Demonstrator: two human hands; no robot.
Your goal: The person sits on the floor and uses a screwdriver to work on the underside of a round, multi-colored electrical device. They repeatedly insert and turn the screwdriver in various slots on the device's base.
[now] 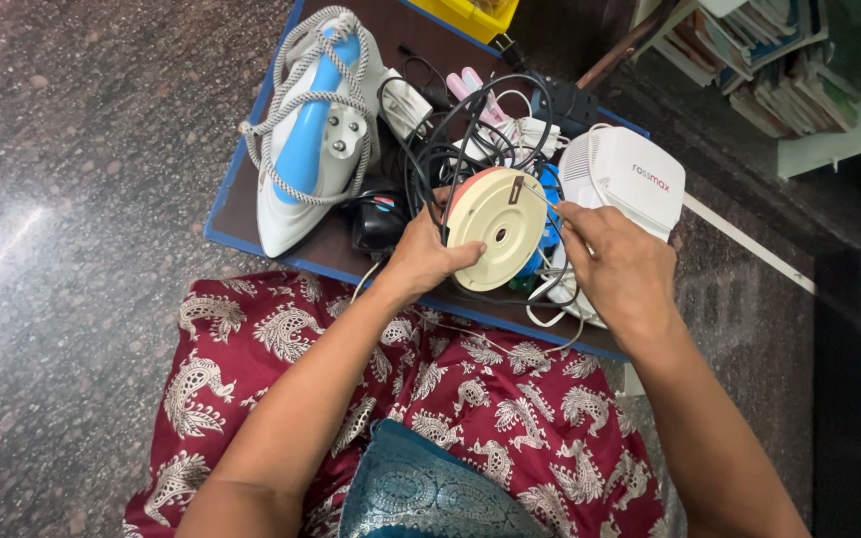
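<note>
While both hands work near the middle of the frame, a round cream disc (498, 242) sits between them. It has a small hole in its middle and a thin red edge along its top. The left hand (423, 257) grips the disc on its left side, with the thumb lying across the flat face. The right hand (622, 267) is curled, and its fingertips pinch something small at the disc's right edge; I cannot tell what it is. Black cords (450, 149) loop up from behind the disc and make a messy tangle just above it. A bit of blue (548, 214) peeks out behind the disc on its right.

Just right of the disc lies a white box-shaped machine (630, 174) with slots on its side. A white cord (550, 309) curls under the right hand. Left of the left hand is a small black gadget (376, 214). Further left, in the upper left of the frame, rests a white and blue iron (306, 130) with a grey braided cord (296, 75) wound around it. Pink clips (475, 90) lie near the top middle. All these things lie on a dark surface with a blue edge (241, 159). A yellow bin (465, 15) shows at the top. Red cloth with a pale leaf pattern (470, 399) covers the person's lap at the bottom. Books (779, 50) are stacked on a shelf in the upper right.
</note>
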